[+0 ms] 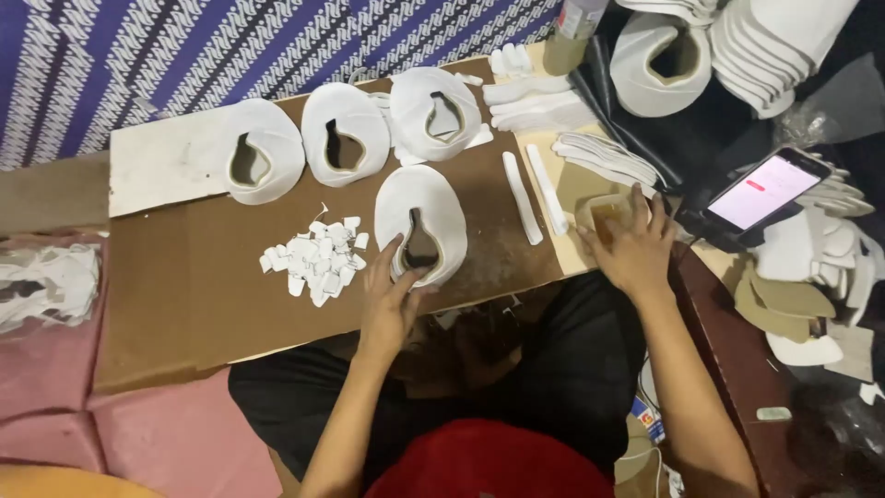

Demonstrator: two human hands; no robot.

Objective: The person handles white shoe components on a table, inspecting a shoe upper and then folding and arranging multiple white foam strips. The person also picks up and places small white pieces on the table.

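In the head view we sit at a brown cardboard sheet point(203, 286) that serves as our work surface. Our left hand point(392, 300) rests on the white shoe upper point(419, 226) lying near the front edge of the cardboard, fingers spread and pressing around its dark opening; it pins the piece flat rather than closing around it. Our right hand point(636, 249) reaches off the right edge of the cardboard to a small tub point(604, 214) of amber stuff, fingers curled over its rim; whether they pinch anything inside we cannot tell.

At the far edge of the cardboard three more white uppers point(346, 134) lie in a row, which we judge to be pieces either finished or waiting; the one under our left hand looks like the piece in work. Just left of it sits a heap of small white scraps point(318, 258). Two white strips point(535, 194) lie right of it, unused as far as we see. Beyond the tub, stacks of white cut pieces point(756, 46) and a lit phone point(770, 189) lie well off the cardboard, so plenty seems left.
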